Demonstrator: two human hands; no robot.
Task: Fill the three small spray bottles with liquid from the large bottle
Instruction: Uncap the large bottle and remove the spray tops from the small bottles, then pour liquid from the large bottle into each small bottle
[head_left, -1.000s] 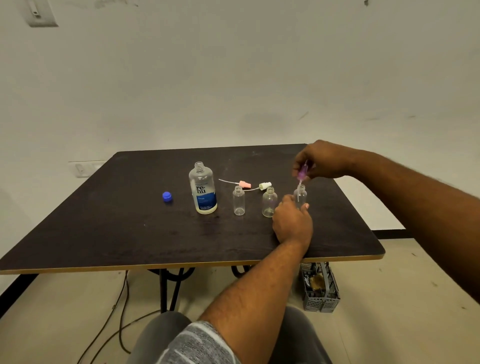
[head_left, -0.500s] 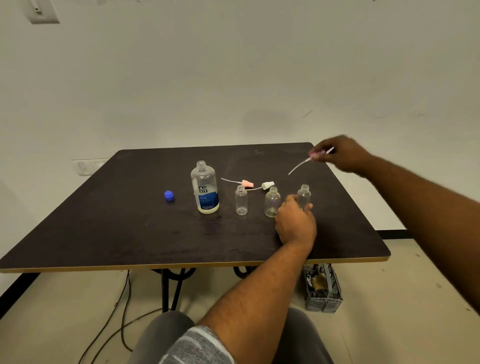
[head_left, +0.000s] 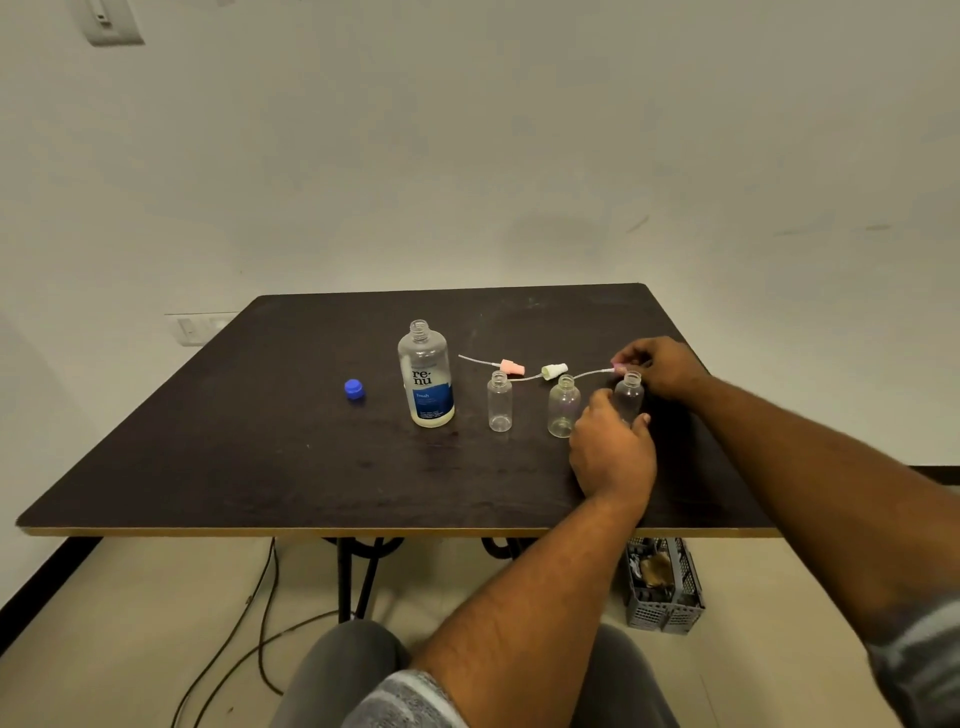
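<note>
The three small spray bottles (head_left: 563, 405) stand uncapped right of centre on the bench (head_left: 208, 441). Left hand (head_left: 610, 452) fingers grip the rightmost; right hand (head_left: 657, 366) fingers pinch its purple sprayer (head_left: 618, 369). Pouring from the large bottle (head_left: 426, 376) may spill: necks are narrow.

Mid-frame, the large bottle (head_left: 425, 376) stands upright and uncapped, clear with a blue label, a little liquid at its bottom. To its right three small clear bottles stand upright, open and empty: the first (head_left: 500, 401), the second (head_left: 563, 406), and the third (head_left: 629, 396), partly hidden, rightmost.
</note>
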